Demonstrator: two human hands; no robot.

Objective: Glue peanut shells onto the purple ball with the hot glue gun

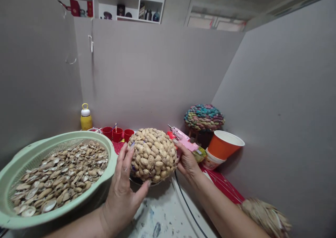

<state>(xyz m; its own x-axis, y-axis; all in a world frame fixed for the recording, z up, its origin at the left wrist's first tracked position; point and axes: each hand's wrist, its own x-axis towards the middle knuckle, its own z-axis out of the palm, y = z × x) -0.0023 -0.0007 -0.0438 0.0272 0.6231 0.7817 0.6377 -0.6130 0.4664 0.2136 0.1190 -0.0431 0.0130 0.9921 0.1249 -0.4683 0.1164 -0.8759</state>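
Observation:
A rounded form covered in whole peanut shells sits at the middle of the table, with a dark rim partly visible under it. My left hand is at its left side, fingers apart, fingertips and thumb by the shells. On the other side, my right hand has its fingers against the form's right edge, partly hidden behind it. A pink glue gun lies just beyond my right hand, its nozzle pointing up and left. Split shells fill a green colander at the left.
Red cups and a yellow bottle stand at the back left. Behind to the right are a multicoloured dome, an orange bucket and stacked paper tubs. A black cable crosses the table. A straw-like bundle lies lower right.

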